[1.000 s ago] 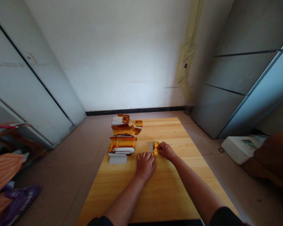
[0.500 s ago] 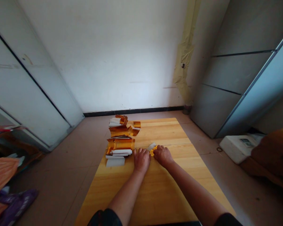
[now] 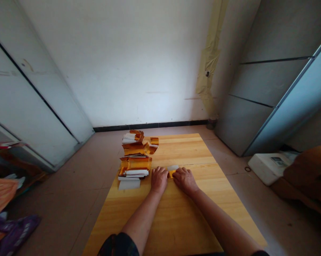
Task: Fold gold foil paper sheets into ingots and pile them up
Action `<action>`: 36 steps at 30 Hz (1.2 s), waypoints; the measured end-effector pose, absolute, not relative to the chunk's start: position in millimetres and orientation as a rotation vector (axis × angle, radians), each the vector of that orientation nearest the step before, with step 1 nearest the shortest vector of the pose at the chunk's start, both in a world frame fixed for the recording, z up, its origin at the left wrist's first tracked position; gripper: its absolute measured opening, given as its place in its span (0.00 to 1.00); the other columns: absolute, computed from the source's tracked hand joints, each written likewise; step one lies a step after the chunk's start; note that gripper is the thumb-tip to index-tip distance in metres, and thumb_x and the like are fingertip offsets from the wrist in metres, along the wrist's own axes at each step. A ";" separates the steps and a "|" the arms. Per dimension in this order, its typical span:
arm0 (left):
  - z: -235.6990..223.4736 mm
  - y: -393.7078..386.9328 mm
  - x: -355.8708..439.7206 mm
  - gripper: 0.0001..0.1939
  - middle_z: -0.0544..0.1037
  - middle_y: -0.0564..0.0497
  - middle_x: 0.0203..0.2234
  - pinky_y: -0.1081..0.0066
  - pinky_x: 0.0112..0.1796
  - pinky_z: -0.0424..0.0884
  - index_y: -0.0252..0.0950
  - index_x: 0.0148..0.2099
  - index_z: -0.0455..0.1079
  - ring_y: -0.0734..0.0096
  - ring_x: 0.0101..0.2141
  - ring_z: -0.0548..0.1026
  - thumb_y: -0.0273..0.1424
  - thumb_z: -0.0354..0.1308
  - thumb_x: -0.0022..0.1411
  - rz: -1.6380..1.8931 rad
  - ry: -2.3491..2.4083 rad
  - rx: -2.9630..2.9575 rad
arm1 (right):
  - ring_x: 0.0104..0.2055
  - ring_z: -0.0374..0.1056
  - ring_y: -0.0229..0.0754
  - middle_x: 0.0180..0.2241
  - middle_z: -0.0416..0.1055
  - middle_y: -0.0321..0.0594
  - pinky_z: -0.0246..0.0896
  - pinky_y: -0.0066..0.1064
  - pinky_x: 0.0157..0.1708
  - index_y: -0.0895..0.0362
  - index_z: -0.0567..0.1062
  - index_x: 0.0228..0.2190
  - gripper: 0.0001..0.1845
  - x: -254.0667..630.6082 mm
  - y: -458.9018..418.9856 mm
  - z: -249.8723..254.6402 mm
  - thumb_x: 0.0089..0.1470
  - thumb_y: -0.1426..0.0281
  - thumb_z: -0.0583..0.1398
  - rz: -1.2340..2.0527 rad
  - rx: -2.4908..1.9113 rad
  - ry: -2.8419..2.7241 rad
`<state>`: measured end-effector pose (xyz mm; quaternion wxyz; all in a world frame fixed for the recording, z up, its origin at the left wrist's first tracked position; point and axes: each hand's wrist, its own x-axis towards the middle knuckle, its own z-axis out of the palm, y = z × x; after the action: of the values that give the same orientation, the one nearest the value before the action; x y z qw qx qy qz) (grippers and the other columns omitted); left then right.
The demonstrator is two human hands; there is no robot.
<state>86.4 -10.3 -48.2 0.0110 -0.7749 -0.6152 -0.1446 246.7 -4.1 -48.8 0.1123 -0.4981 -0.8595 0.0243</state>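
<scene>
Near the middle of the wooden table [image 3: 160,227], my left hand [image 3: 159,179] and my right hand [image 3: 186,180] lie close together with fingers curled down. Between them shows a small shiny amber sheet [image 3: 172,174]; my fingers press on its two ends and hide most of it. A white paper piece [image 3: 173,167] sticks out just behind the sheet. Left of my left hand are curled amber sheets [image 3: 136,163] stacked with folded white papers [image 3: 135,173]. One flat white paper [image 3: 129,185] lies in front of that pile.
Farther back on the table are more amber sheets [image 3: 135,148] and a roll of white papers [image 3: 129,138]. A pale wall [image 3: 139,71] stands beyond. Grey cabinets are on the left [image 3: 29,89] and right [image 3: 252,106]. A white foam box [image 3: 267,169] sits at right.
My right hand has turned slightly and moved a little nearer me. The white paper behind the amber sheet now lies straighter, and more of the sheet lies flat between my hands.
</scene>
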 end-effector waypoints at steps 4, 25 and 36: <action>-46.1 -10.1 83.8 0.11 0.76 0.48 0.32 0.64 0.38 0.59 0.38 0.31 0.71 0.63 0.39 0.68 0.25 0.49 0.61 -0.392 -1.891 -2.457 | 0.40 0.61 0.40 0.35 0.71 0.38 0.48 0.30 0.38 0.52 0.76 0.32 0.10 248.5 -7.7 -54.0 0.59 0.68 0.54 0.135 -1.383 -2.507; -60.2 -28.7 85.3 0.13 0.73 0.46 0.47 0.59 0.51 0.60 0.38 0.47 0.69 0.62 0.49 0.69 0.28 0.53 0.60 -0.538 -1.893 -2.429 | 0.40 0.60 0.42 0.37 0.70 0.42 0.48 0.33 0.39 0.56 0.72 0.34 0.11 254.6 -0.4 -51.9 0.61 0.70 0.51 -0.086 -1.213 -2.742; -57.8 -28.5 91.4 0.12 0.73 0.46 0.48 0.60 0.50 0.60 0.37 0.47 0.69 0.62 0.48 0.69 0.28 0.52 0.60 -0.499 -1.945 -2.395 | 0.42 0.61 0.41 0.40 0.71 0.40 0.49 0.30 0.40 0.53 0.75 0.35 0.10 264.6 8.6 -56.4 0.60 0.69 0.52 0.113 -1.289 -2.535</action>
<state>91.4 -28.5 -57.8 0.0081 -0.7663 -0.6223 -0.1598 264.6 8.6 -56.4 0.1472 -0.4479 -0.8810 0.0391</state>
